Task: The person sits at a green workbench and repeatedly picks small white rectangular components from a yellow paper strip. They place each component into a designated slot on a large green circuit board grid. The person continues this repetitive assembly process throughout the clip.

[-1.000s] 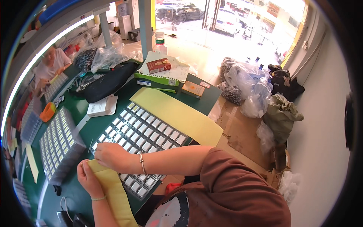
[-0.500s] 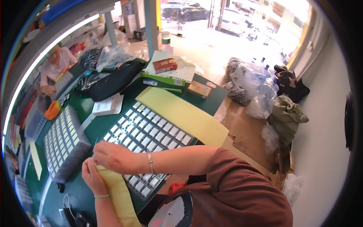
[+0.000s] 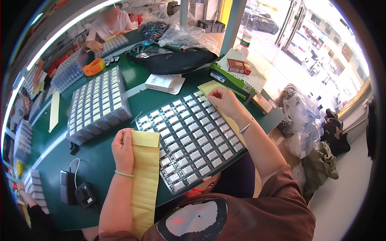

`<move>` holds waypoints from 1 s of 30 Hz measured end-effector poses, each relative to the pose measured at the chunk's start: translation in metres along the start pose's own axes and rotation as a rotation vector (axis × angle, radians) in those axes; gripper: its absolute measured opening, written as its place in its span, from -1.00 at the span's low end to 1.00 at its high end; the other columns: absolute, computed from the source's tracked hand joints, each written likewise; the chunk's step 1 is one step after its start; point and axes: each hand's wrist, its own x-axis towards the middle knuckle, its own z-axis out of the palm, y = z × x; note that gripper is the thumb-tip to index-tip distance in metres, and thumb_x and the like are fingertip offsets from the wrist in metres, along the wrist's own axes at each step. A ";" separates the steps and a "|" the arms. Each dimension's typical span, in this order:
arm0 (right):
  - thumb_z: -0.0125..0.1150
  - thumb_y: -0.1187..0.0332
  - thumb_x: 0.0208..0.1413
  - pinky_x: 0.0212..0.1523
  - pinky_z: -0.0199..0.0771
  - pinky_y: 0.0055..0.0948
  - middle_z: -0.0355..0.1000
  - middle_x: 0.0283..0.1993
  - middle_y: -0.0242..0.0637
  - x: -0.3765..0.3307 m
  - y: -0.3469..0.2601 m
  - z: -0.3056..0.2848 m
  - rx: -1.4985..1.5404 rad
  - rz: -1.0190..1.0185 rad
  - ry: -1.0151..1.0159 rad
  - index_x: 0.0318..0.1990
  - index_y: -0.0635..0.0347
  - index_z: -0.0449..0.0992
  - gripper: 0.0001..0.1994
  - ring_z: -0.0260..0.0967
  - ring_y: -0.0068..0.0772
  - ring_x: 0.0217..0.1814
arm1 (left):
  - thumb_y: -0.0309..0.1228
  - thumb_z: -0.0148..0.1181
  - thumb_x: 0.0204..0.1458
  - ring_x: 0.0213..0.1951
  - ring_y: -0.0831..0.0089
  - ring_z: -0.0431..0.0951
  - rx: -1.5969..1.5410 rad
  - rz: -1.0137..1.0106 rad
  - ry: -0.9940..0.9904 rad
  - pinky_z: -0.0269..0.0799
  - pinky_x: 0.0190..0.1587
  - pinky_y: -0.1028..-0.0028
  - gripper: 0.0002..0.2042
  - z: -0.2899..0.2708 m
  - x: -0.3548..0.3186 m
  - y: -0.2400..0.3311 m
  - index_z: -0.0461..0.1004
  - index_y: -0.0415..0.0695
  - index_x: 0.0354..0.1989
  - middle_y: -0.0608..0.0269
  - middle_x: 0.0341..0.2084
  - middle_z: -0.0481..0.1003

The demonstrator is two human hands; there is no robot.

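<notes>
A long yellow paper strip [image 3: 145,180] with a folded top end is pinched between the thumb and fingers of my left hand [image 3: 122,150]. It hangs down along my left forearm. To its right lies a dark tray [image 3: 173,192] filled with rows of small white rectangular pieces [image 3: 185,140]. My right hand [image 3: 228,103] is over the tray's far right corner, its fingertips pressed together. Whatever sits between those fingertips, if anything, is too small to make out. Another yellow strip [image 3: 207,86] runs along the tray's far right edge, partly under my right hand.
A stack of clear plastic trays [image 3: 98,108] stands left on the green table [image 3: 116,176]. Black adapters [image 3: 85,195] lie near it. Beyond are a white box [image 3: 163,83], a black bag [image 3: 173,61], an orange tape roll [image 3: 93,67] and a green box [image 3: 233,78]. Another person [image 3: 109,28] sits across.
My hands have moved apart: the right went from beside the left to the tray's far right corner. The left still holds the yellow strip. The view has swung left.
</notes>
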 end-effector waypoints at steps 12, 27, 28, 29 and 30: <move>0.25 0.43 0.14 -0.39 0.37 -0.60 0.46 -0.44 -0.43 -0.010 0.007 0.010 -0.137 -0.100 0.071 -0.26 0.30 0.56 -0.89 0.32 -0.66 -0.44 | -0.33 0.03 0.31 -0.32 0.72 0.41 0.011 -0.021 -0.009 0.34 -0.21 0.64 -0.76 -0.001 0.002 -0.002 0.54 -0.26 -0.22 0.41 -0.40 0.52; 0.28 0.46 0.04 -0.24 0.46 -0.38 0.52 -0.38 -0.18 -0.014 -0.006 0.016 -0.247 -0.152 0.084 -0.30 0.32 0.56 -0.89 0.45 -0.28 -0.35 | -0.34 0.03 0.32 -0.34 0.74 0.41 -0.004 -0.006 -0.010 0.33 -0.23 0.67 -0.78 0.000 0.001 -0.002 0.52 -0.23 -0.22 0.46 -0.40 0.49; 0.29 0.45 0.03 -0.24 0.46 -0.38 0.52 -0.38 -0.18 -0.016 -0.005 0.016 -0.241 -0.127 0.099 -0.29 0.31 0.56 -0.87 0.44 -0.27 -0.35 | -0.34 0.03 0.32 -0.34 0.74 0.41 -0.008 -0.009 -0.010 0.33 -0.23 0.67 -0.78 0.000 0.001 -0.001 0.52 -0.23 -0.22 0.46 -0.40 0.49; 0.30 0.44 0.02 -0.24 0.46 -0.37 0.51 -0.38 -0.19 -0.017 -0.005 0.017 -0.235 -0.102 0.114 -0.28 0.30 0.56 -0.86 0.44 -0.25 -0.35 | -0.34 0.03 0.32 -0.34 0.74 0.41 -0.011 -0.012 -0.011 0.33 -0.23 0.67 -0.78 0.001 0.001 -0.001 0.52 -0.24 -0.22 0.46 -0.40 0.49; 0.32 0.43 0.01 -0.24 0.47 -0.36 0.51 -0.38 -0.20 -0.018 -0.004 0.018 -0.229 -0.076 0.129 -0.28 0.29 0.56 -0.85 0.43 -0.24 -0.35 | -0.34 0.03 0.32 -0.34 0.74 0.41 -0.015 -0.016 -0.011 0.34 -0.23 0.67 -0.77 0.001 0.001 -0.001 0.53 -0.24 -0.22 0.46 -0.40 0.49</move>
